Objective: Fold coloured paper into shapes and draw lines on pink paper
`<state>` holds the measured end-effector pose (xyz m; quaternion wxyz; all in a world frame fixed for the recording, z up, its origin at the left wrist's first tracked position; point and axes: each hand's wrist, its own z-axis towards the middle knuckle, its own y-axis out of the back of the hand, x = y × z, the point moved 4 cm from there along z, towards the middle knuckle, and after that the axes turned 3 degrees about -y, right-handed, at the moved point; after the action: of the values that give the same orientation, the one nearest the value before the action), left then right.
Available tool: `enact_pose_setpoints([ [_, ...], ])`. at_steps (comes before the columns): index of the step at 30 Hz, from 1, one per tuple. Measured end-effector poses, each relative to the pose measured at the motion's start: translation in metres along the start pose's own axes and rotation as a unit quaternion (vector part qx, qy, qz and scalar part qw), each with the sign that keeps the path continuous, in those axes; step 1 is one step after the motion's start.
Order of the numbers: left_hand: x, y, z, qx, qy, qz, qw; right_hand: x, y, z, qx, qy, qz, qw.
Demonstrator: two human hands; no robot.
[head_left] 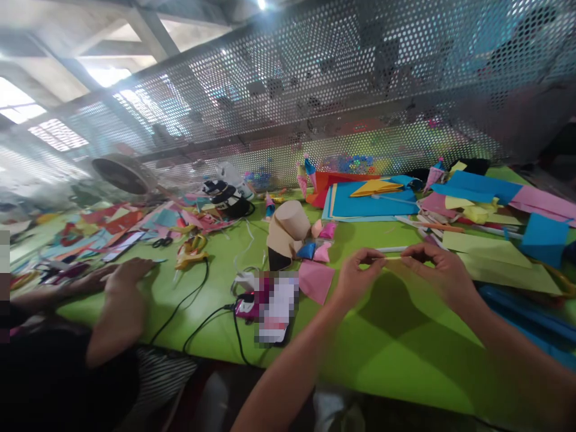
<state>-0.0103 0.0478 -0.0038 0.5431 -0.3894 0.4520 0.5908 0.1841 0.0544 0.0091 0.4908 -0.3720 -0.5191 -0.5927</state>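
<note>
Between my two hands stretches a thin pale yellow piece (pixel 393 258), apparently paper seen nearly edge-on. My left hand (pixel 357 273) pinches its left end with thumb and fingertips. At the other end my right hand (pixel 432 270) pinches it the same way. Just behind lies a white stick (pixel 390 249), partly hidden by my fingers. Both hands are held over the green table (pixel 360 354), casting a shadow on it. Pale yellow-green paper sheets (pixel 495 258) lie to the right of my right hand. A pink paper square (pixel 315 281) is left of my left hand.
A phone (pixel 278 309), a cardboard roll (pixel 291 221) and small shiny packets (pixel 321 240) sit to the left. Beyond them is a yellow glue gun (pixel 191 252) with a cable. A co-worker's arm (pixel 119 306) rests at far left. Blue paper (pixel 371 201) lies behind, before a perforated metal screen (pixel 315 90).
</note>
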Motion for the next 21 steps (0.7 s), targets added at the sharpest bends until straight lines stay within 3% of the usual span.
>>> enact_pose_setpoints([
  [9,-0.005,-0.004,-0.004,0.025,0.007,0.008,1.000,0.005,0.002,-0.004,-0.002,0.022,-0.064,0.998],
  [15,-0.003,0.000,-0.002,0.014,0.026,0.014,0.999,-0.003,-0.001,-0.001,0.026,-0.009,-0.058,0.998],
  [21,-0.002,-0.001,-0.001,0.041,0.030,0.007,0.999,-0.006,-0.001,-0.002,0.017,-0.010,-0.076,0.997],
])
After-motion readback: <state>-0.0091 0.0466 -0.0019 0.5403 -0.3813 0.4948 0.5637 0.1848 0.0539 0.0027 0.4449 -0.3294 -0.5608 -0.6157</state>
